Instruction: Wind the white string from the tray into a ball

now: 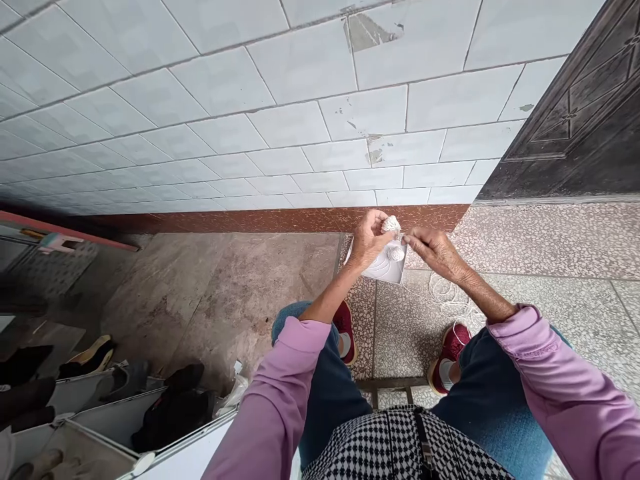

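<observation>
My left hand (369,239) is closed on a small white bundle of wound cord (391,225), held between thumb and fingers. Just to its right, the fingers of my right hand (436,251) are pinched together beside the bundle, seemingly on a strand of white cord too fine to make out clearly. Below both hands, a shallow white box (383,272) rests on the floor. Inside it lies a second white cord bundle (395,254). Loose loops of white cord (447,291) spread over the floor under my right forearm.
A white tiled wall (290,127) with a brown base strip rises in front, and a dark carved door (575,113) stands at right. A rack with shoes (90,357) is at lower left. My red shoes (454,343) flank the box's near side.
</observation>
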A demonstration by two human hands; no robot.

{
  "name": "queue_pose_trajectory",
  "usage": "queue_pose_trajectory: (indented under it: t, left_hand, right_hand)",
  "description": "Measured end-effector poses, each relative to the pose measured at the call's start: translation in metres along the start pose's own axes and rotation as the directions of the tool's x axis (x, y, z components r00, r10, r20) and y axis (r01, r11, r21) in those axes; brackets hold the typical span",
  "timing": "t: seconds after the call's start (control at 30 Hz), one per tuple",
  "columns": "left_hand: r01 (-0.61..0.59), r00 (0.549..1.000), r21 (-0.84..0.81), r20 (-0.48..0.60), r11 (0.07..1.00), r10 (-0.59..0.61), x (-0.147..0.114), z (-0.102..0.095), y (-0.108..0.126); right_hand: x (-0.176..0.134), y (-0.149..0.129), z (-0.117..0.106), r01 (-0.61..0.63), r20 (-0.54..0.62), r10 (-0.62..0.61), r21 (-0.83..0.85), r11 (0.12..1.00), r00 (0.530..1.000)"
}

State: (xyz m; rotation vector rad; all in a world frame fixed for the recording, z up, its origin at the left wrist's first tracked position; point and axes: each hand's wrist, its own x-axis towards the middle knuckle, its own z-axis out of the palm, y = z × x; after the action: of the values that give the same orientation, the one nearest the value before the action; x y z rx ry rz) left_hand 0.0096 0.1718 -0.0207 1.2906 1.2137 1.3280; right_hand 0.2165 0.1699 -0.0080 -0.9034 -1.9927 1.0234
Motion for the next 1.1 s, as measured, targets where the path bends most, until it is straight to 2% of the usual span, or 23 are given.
queue_pose_trajectory:
  t: [0.07, 0.13, 0.2, 0.23, 0.33, 0.4, 0.53, 0.63, 0.73, 0.83, 0.9, 0.97, 1.1]
  left_hand:
    - [0.041, 0.990, -0.002, 0.135, 0.999, -0.040, -0.004, 0.000, 0.001]
    - [0.140, 0.949, -0.093, 0.297, 0.986, -0.107, -0.008, 0.002, 0.003]
    - [0.245, 0.908, -0.214, 0.392, 0.946, -0.146, -0.010, 0.005, 0.006]
    - [0.280, 0.901, -0.272, 0.405, 0.921, -0.154, -0.010, 0.007, 0.007]
    - [0.295, 0.925, -0.397, 0.348, 0.869, -0.155, -0.008, 0.009, 0.009]
    - [0.262, 0.948, -0.408, 0.279, 0.875, -0.154, -0.005, 0.009, 0.009]
    - [0.129, 0.987, -0.275, 0.124, 0.953, -0.098, -0.001, 0.002, 0.004]
    - [0.013, 0.997, -0.105, 0.075, 0.994, -0.006, 0.001, -0.003, 0.000]
    - [0.005, 0.988, -0.019, 0.155, 1.000, -0.002, -0.001, -0.004, -0.001]
    - [0.133, 0.935, -0.057, 0.339, 0.989, -0.106, -0.007, -0.003, 0.003]
    - [0.226, 0.892, -0.115, 0.424, 0.967, -0.158, -0.011, -0.002, 0.006]
    - [0.279, 0.880, -0.181, 0.440, 0.943, -0.176, -0.014, 0.000, 0.007]
    - [0.338, 0.892, -0.249, 0.392, 0.908, -0.224, -0.015, 0.005, 0.000]
  right_hand:
    - [0.002, -0.001, -0.011, -0.015, -0.108, 0.014, -0.005, 1.000, 0.994]
    - [0.004, 0.001, -0.019, -0.036, -0.170, 0.033, -0.013, 0.999, 0.985]
    - [0.005, 0.006, -0.022, -0.048, -0.173, 0.046, -0.011, 0.999, 0.984]
    - [0.006, 0.009, -0.021, -0.052, -0.155, 0.050, -0.008, 0.999, 0.987]
    - [0.005, 0.020, -0.009, -0.070, -0.049, 0.069, -0.029, 0.997, 0.996]
    - [0.005, 0.025, 0.003, -0.091, 0.022, 0.092, -0.064, 0.994, 0.995]
    - [0.002, 0.021, 0.018, -0.054, 0.137, 0.062, -0.057, 0.997, 0.989]
    - [0.001, 0.011, 0.012, -0.004, 0.162, 0.005, -0.005, 1.000, 0.987]
    - [0.003, 0.004, -0.004, -0.010, 0.025, 0.010, 0.007, 1.000, 1.000]
    - [0.005, 0.004, -0.015, -0.034, -0.138, 0.036, 0.016, 0.999, 0.990]
    - [0.007, 0.005, -0.017, -0.047, -0.169, 0.052, 0.035, 0.998, 0.984]
    - [0.008, 0.007, -0.015, -0.057, -0.178, 0.066, 0.052, 0.997, 0.982]
    - [0.009, 0.008, -0.010, -0.061, -0.202, 0.070, 0.048, 0.997, 0.977]
